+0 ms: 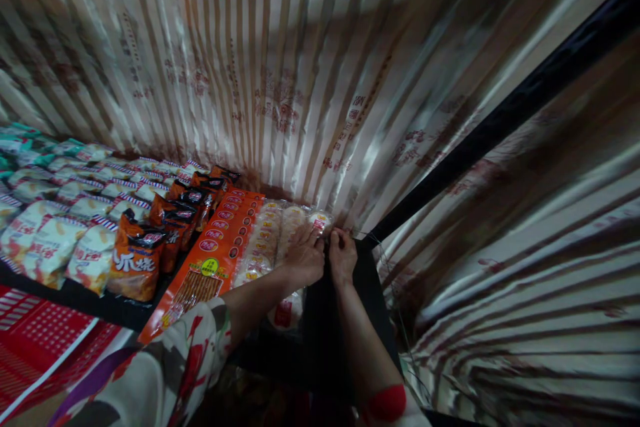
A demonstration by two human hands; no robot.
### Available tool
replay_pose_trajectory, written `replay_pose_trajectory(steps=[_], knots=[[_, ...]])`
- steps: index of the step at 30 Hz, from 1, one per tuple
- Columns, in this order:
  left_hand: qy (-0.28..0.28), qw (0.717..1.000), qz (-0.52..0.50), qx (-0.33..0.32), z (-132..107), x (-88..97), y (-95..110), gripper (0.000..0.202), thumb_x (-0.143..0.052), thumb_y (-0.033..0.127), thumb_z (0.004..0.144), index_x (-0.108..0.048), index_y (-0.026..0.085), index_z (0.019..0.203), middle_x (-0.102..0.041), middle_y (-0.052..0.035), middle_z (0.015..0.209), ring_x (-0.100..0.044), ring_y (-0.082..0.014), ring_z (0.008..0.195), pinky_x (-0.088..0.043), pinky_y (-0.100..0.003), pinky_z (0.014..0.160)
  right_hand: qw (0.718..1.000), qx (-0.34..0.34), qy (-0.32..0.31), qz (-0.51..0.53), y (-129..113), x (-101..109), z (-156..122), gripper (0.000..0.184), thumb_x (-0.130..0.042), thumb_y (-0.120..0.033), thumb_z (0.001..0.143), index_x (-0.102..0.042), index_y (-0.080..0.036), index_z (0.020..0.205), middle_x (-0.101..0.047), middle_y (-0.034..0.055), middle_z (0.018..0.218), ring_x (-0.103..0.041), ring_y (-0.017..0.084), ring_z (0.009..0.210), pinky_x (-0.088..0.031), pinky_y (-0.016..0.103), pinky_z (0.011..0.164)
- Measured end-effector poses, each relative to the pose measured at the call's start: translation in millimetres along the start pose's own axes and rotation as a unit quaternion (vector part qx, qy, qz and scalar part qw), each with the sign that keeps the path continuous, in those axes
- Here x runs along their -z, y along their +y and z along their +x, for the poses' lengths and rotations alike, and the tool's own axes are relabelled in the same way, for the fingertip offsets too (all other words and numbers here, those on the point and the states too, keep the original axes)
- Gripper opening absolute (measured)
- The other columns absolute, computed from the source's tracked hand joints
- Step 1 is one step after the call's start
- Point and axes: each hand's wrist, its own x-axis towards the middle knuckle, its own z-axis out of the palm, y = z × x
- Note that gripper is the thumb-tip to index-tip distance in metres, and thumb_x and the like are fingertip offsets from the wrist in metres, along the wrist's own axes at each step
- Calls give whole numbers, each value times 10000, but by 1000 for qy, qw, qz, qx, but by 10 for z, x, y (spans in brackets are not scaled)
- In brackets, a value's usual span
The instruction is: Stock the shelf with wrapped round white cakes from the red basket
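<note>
My left hand [304,257] lies over the right end of a row of clear-wrapped packs. Its fingers stretch out flat onto a round white packet [319,220] with a red label. Beside it, at that packet's right edge, my right hand [343,255] has its fingertips pinched together; what is between them is too dark to make out. The clear-wrapped packs [263,235] hold rounded pale pieces in columns, partly hidden under my left hand and forearm. Left of them lies a flat orange snack pack [220,240] printed with sticks and round logos.
Orange-and-black snack bags [136,263] and rows of white snack bags [93,253] fill the black shelf [367,293] to the left. A red basket [45,327] stands below. Pleated printed curtain [280,67] hangs behind, and a black pole [500,117] slants up at right.
</note>
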Motion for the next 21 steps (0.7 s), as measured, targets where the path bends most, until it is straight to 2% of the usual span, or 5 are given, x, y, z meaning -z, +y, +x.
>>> replay_pose_trajectory(steps=[4, 9, 14, 17, 21], knots=[[46, 998, 7, 49, -194, 108, -123, 478, -349, 323, 895, -431, 106, 1313, -340, -147, 1442, -220, -278, 1365, -171, -473, 1118, 993, 12, -79, 89, -107, 31, -294, 450, -380, -469, 837, -648, -172, 1042, -633, 87, 1129, -562, 181, 1050, -380, 324, 982], [36, 992, 22, 119, -502, 149, -383, 502, -321, 339, 907, -390, 97, 1340, -307, -163, 1453, -212, -303, 1365, -204, -485, 1104, 967, -20, -166, 195, -93, -79, -464, 507, -410, -533, 836, -578, -213, 1192, -539, 40, 1305, -453, 183, 1233, -287, 371, 1084], [92, 987, 32, 130, -897, 131, -553, 545, -385, 429, 882, -391, 132, 1338, -329, -153, 1445, -219, -309, 1363, -216, -495, 1097, 954, -74, -181, 227, -82, -200, -484, 602, -426, -574, 818, -512, -186, 1270, -473, 52, 1369, -402, 185, 1284, -270, 357, 1098], [97, 988, 31, 115, -1083, 118, -569, 568, -438, 449, 857, -404, 129, 1326, -352, -171, 1429, -242, -309, 1356, -244, -485, 1088, 947, -88, -182, 251, -118, -274, -515, 621, -409, -582, 823, -492, -179, 1289, -473, 60, 1367, -412, 187, 1276, -298, 351, 1082], [90, 990, 27, 109, -1183, 87, -581, 579, -450, 466, 849, -421, 124, 1316, -379, -176, 1411, -270, -313, 1344, -259, -485, 1084, 948, -94, -165, 256, -130, -374, -562, 608, -386, -582, 832, -500, -188, 1281, -494, 56, 1349, -441, 190, 1255, -351, 339, 1047]])
